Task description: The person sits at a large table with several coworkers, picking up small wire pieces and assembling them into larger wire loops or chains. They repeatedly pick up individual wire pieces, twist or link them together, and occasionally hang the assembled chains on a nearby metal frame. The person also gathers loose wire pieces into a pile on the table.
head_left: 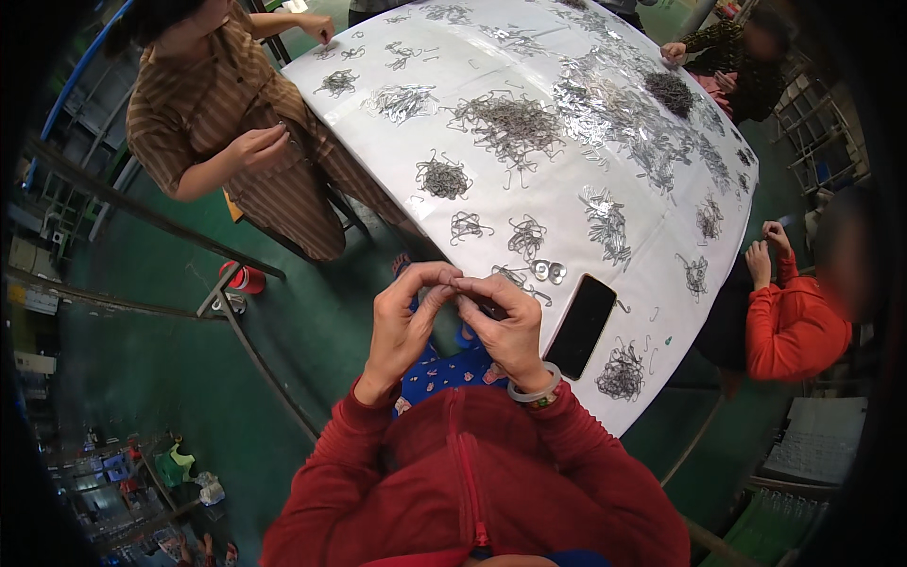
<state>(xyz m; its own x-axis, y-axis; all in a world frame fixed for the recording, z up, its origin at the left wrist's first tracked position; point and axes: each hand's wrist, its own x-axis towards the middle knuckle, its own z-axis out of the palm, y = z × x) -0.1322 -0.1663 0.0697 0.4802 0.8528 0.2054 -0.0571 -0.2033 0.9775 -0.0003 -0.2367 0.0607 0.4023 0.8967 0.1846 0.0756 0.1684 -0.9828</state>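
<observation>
Close in front of my body, just off the table's near edge, my left hand [404,319] and my right hand [508,326] meet at the fingertips. Both are closed in a pinch. What they hold is too small and too covered by the fingers to name; something dark shows under the right fingers. Beyond them on the white table [378,161] lie small piles of wire hooks [527,236] and two round metal pieces [548,271]. A black phone [582,326] lies right of my right hand, with another heap of hooks [621,371] nearer the edge.
A big heap of hooks [510,125] and scattered flat silvery metal pieces [614,109] cover the table's middle. One person in stripes [246,142] sits at left, one in orange-red [798,317] at right, others at the far side. A metal rail [269,364] and red bucket [248,278] stand left.
</observation>
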